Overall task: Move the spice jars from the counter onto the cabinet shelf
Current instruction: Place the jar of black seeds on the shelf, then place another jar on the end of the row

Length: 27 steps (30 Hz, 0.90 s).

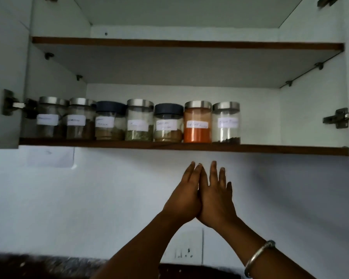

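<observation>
**Your spice jars look pretty much all shelved**

You've got seven spice jars (pixel 138 120) lined up along the front edge of the lower cabinet shelf (pixel 290 150). The row starts hard against the left end and runs shoulder to shoulder to a bit past the middle, stopping well short of the right end. I'd call the job done or very nearly. The only strip of counter (pixel 48 264) in view, along the bottom, is dark and blurred, and I can't make out a jar on it. Whether more are waiting out of view, no idea.

Both your hands carry nothing. Your left hand (pixel 186 196) and right hand (pixel 217 198) are up just below the shelf's front edge, fingers straight. They're pressed side by side against each other and touching no jar. There's a silver bangle (pixel 259 255) on your right wrist.

Materials-wise, the jars are clear round cylinders (glass or plastic, can't tell) with white paper labels too blurry to read. Five have brushed-metal lids and two have dark matte ones. The orange-powder jar (pixel 197 122) is filled nearly to the lid. The rightmost jar (pixel 226 122) has just some dark bits at the bottom. The rest hold brownish or greenish stuff low down. The shelf is smooth white board with a brown wood-look edge strip, so I'd guess jars slide on it easily.
</observation>
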Available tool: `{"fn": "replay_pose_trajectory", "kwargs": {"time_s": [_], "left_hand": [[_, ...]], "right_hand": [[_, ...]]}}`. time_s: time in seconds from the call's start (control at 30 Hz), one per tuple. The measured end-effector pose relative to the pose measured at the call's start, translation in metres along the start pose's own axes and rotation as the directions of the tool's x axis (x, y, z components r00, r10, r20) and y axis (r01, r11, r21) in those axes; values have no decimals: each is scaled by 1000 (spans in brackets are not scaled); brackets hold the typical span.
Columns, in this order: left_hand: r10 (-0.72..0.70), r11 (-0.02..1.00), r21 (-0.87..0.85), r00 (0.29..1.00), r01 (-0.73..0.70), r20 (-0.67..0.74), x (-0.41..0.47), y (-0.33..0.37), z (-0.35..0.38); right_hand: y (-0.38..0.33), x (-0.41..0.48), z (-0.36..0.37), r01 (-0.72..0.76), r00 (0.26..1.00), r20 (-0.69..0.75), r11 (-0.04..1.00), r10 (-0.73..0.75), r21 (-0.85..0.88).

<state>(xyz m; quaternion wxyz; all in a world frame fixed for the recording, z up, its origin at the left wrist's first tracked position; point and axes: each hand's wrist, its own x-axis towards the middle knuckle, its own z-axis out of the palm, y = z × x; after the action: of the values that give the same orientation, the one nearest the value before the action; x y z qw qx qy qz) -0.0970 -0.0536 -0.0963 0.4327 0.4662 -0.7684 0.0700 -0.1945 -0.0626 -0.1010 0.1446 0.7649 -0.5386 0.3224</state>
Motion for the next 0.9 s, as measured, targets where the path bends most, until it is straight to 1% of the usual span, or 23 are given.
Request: {"fn": "replay_pose_trajectory", "kwargs": {"time_s": [0.1,0.2,0.3,0.37,0.5,0.6,0.7,0.8,0.9], "left_hand": [[-130,989,-50,982,138,133,-57,-36,-23],[-258,964,-23,951,265,168,-111,-72,-54],[-375,926,48,902,374,214,-174,-107,-89],[-450,893,111,860,436,240,-219,-131,-114],[-598,802,188,756,568,268,-311,-170,-162],[-703,712,248,665,657,252,-382,-199,-190],[-777,628,321,590,709,218,-443,-225,-212],[-851,523,370,493,768,180,-492,-247,-230],[-906,421,391,401,818,135,-531,-268,-242]], "right_hand": [[-44,-27,24,112,978,177,994,-111,5],[-99,-55,48,146,939,298,984,-169,98],[-160,-88,71,171,876,416,964,-243,203],[-202,-111,87,223,820,473,940,-323,257],[-277,-154,123,307,689,542,871,-481,384],[-328,-187,158,315,594,596,838,-540,445],[-369,-216,195,288,518,626,808,-584,515],[-405,-244,232,295,457,641,785,-617,545],[-438,-270,260,238,411,674,786,-613,570]]}}
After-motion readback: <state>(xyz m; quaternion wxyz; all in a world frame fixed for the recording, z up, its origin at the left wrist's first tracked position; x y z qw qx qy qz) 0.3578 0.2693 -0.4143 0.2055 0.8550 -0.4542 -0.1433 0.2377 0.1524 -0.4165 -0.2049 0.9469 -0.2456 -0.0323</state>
